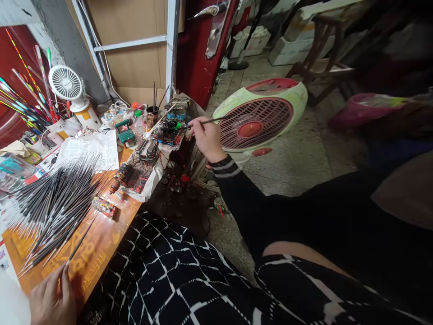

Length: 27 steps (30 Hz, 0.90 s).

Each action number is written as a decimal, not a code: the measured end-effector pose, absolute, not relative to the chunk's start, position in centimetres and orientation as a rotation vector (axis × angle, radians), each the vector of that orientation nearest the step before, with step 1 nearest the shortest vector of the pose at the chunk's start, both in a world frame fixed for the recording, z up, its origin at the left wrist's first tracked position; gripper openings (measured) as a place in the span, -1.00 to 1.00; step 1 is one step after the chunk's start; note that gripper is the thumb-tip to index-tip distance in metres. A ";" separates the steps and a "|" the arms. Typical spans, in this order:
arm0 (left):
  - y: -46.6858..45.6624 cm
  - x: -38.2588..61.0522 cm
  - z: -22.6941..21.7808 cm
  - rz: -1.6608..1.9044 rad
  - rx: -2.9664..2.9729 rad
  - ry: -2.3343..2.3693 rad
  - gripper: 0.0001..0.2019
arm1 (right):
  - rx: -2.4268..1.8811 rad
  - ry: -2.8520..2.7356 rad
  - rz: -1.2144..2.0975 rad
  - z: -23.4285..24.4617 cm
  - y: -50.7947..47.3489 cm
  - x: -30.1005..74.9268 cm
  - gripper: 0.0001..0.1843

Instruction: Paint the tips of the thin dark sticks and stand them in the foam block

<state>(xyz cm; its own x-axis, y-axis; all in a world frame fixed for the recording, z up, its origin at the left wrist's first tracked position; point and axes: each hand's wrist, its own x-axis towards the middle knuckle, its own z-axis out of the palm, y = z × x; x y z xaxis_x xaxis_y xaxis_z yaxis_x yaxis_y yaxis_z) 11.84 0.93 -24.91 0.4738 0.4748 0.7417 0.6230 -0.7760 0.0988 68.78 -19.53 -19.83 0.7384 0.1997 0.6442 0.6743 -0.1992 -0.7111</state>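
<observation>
Clamping a fine paintbrush point(210, 121) in the right hand point(206, 139), left hand point(51, 297) pinching a slim black stick point(81, 241)

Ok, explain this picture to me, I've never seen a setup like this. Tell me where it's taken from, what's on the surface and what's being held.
There's no machine here, just a person's two bare hands, seen from a camera worn on their head, looking forward and down. The right hand holds a thin paintbrush out over the far end of the bench. The left hand grips a long dark stick near the near edge. On the orange printed tabletop lie a heap of thin striped sticks, a printed paper sheet and a paint-spattered cloth.
</observation>
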 end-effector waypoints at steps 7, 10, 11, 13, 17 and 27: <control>0.8 12.2 -24.5 -1.195 -2.496 -0.905 -0.81 | -2.017 -0.726 -0.381 -20.9 -15.7 72.7 -0.65; 0.3 12.7 -24.0 -1.209 -2.481 -0.882 -0.86 | -2.059 -0.728 -0.354 -21.7 -15.4 73.0 -0.69; 0.1 12.8 -23.8 -1.214 -2.487 -0.882 -0.88 | -2.061 -0.730 -0.351 -21.9 -15.5 72.9 -0.70; -0.3 13.1 -23.5 -1.216 -2.506 -0.889 -0.89 | -2.058 -0.726 -0.347 -22.2 -15.9 72.7 -0.71; -0.8 13.4 -23.3 -1.206 -2.519 -0.919 -0.90 | -2.057 -0.673 -0.289 -22.1 -17.1 71.8 -0.74; -0.8 13.4 -23.3 -1.229 -2.526 -0.890 -0.89 | -2.024 -0.709 -0.221 -20.6 -18.9 69.4 -0.77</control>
